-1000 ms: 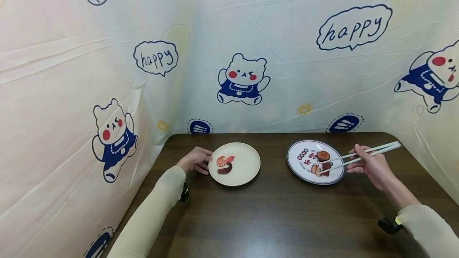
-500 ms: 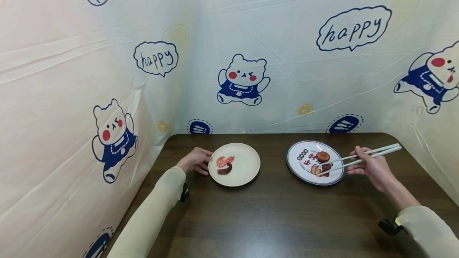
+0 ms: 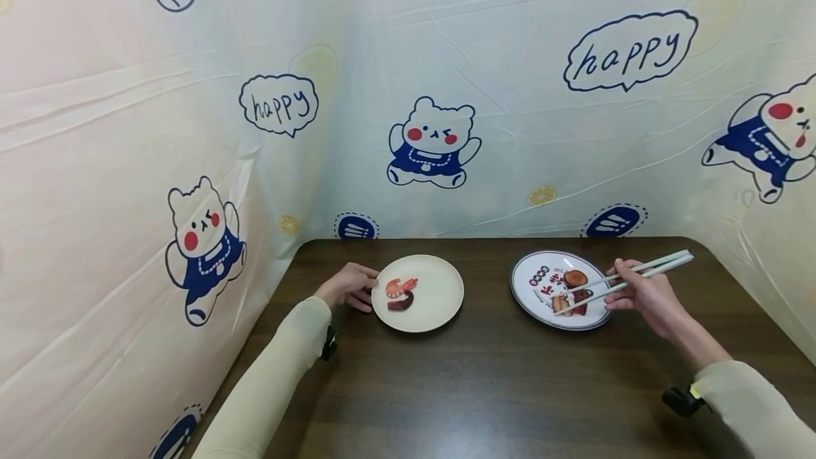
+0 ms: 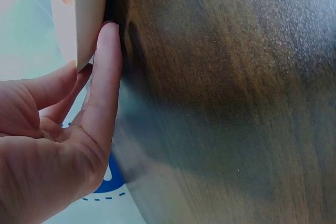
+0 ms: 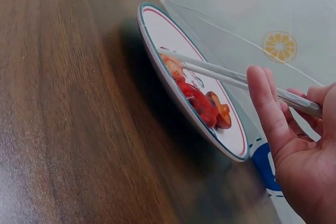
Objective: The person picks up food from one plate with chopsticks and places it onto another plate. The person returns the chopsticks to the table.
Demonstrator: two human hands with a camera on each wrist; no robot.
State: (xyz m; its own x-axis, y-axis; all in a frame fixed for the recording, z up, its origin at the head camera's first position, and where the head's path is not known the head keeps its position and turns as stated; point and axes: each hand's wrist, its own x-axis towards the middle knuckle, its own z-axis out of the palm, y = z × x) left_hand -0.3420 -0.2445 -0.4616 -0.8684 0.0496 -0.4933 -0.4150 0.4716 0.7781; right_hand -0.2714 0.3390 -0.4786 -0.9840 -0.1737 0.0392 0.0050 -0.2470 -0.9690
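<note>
My left hand (image 3: 351,287) pinches the rim of a cream plate (image 3: 438,296) at its left side; in the left wrist view the thumb lies on the edge, with fingers beneath it. On that plate lie a pink shrimp (image 3: 401,287) and a dark brown slice (image 3: 400,302). My right hand (image 3: 644,294) holds a pair of pale chopsticks (image 3: 663,264). Their tips are spread over a white plate with a blue rim (image 3: 532,296), around a tan-pink piece of food (image 3: 562,304). Beside it are a glossy red-brown piece (image 5: 202,107) and a round brown piece (image 3: 575,278).
Both plates stand on a dark wooden table (image 3: 484,374), with a gap between them. A printed cloth (image 3: 510,55) with bears and lettering hangs behind the table and along its sides.
My right hand and the chopsticks have shifted to the left, so the tips lie further over the tan-pink piece. My left hand and the cream plate stay in place.
</note>
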